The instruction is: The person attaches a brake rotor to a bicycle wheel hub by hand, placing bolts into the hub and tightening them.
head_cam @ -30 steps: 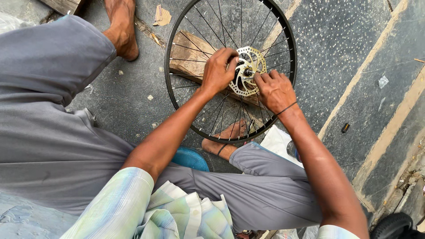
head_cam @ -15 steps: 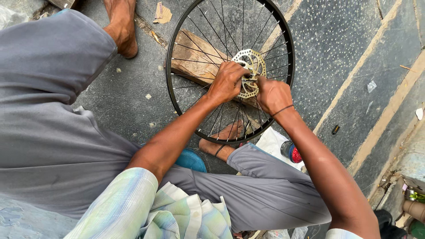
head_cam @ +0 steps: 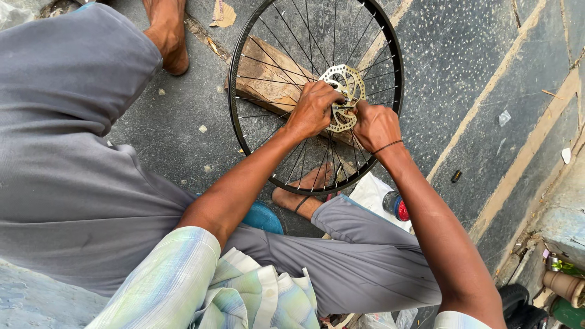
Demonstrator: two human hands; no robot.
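Since the earlier frame both hands have drawn closer together over the silver perforated brake disc [head_cam: 343, 97] at the hub of the black spoked bicycle wheel [head_cam: 256, 55]. The left hand [head_cam: 314, 108] curls on the disc's left edge; the right hand [head_cam: 376, 125] pinches near its centre. A wooden block [head_cam: 268, 79] lies beneath the wheel.

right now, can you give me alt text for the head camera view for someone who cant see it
Seen from above, a seated person's left hand and right hand work at the silver disc rotor in the middle of a spoked bicycle wheel. The wheel rests over a wooden block on dark stone paving, by the person's bare feet.
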